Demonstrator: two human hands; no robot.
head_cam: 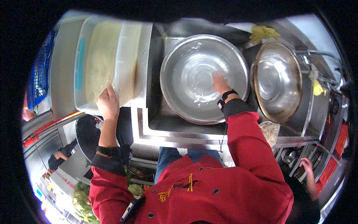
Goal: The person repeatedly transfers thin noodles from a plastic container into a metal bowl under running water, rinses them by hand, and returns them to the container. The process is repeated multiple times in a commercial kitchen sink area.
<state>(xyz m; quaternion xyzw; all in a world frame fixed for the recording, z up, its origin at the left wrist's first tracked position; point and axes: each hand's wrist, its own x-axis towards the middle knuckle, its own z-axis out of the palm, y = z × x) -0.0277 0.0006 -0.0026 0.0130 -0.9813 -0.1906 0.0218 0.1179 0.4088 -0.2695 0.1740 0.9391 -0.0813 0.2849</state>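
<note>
A large round metal basin [179, 84] stands in the stainless steel sink [156, 120], with what looks like clear water in it. My right hand [220, 82] is over its inside, fingers spread and nothing held; whether it touches the water I cannot tell. On the left, a translucent plastic tub [77, 98] holds pale, thin strands that look like noodles [102, 61] in liquid. My left hand [108, 102] is closed at the near wall of this tub, its fingertips beside the strands. Whether it grips the rim or some strands is not clear.
Right of the basin, a second metal bowl [277, 81] leans tilted near a yellow cloth or glove [263, 34] and a faucet [321, 53]. A net-like pale bundle [270, 133] lies at the sink's front edge. A blue basket [40, 72] stands far left. Another person's hand [306, 164] shows lower right.
</note>
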